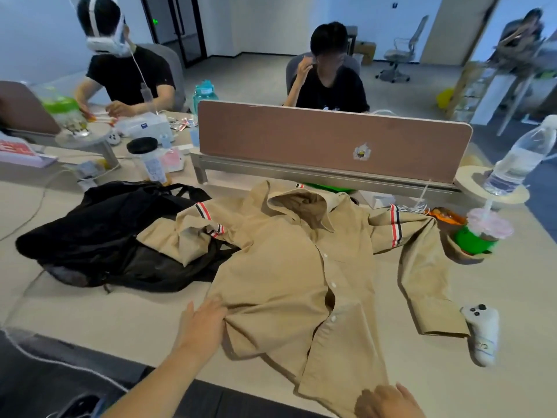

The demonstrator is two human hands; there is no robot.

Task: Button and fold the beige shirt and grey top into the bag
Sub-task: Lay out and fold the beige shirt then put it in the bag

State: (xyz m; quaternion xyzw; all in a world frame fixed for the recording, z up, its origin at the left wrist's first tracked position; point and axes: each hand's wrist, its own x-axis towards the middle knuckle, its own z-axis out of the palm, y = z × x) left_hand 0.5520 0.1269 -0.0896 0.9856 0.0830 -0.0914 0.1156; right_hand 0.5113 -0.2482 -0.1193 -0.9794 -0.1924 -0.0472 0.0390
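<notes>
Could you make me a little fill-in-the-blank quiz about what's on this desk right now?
1. The beige shirt lies spread on the ____.
2. One striped sleeve drapes over a ____ bag.
3. The left hand touches the shirt's ____ edge as seen here.
4. Beside the other sleeve's cuff lies a white ____.

Missing words: desk; black; left; controller

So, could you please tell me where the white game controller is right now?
In the head view, the white game controller lies on the table at the right, touching the cuff of the beige shirt sleeve, nearer than the green cup.
</notes>
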